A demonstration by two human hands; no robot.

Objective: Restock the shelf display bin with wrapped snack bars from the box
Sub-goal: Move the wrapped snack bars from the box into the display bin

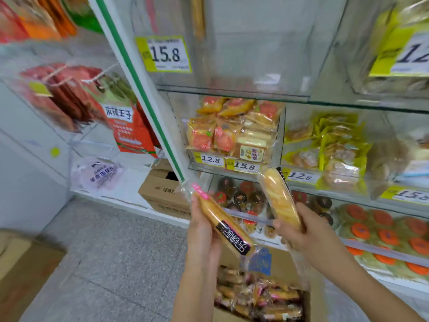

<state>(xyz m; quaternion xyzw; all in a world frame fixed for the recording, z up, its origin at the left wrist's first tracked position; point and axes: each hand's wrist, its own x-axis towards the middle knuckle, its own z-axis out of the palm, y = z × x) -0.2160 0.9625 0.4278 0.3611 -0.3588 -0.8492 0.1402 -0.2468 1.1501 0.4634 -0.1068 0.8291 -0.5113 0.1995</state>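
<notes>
step: mid-carry, my left hand (202, 231) grips bar one (222, 221), right hand (299, 231) grips bar two (279, 198) | box (287, 268) at 6 | next, I reckon: lift both over the bin (232, 66) wall at 12

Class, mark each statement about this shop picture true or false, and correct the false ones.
1. Each hand holds one wrapped bar. True: the left hand grips the black-labelled bar, and the right hand grips the second bar.
2. The box is empty. False: the box holds many wrapped bars.
3. The price tag on the clear bin reads 15.8. True.
4. The jars stand on the top shelf. False: the jars stand on a lower shelf.
</notes>
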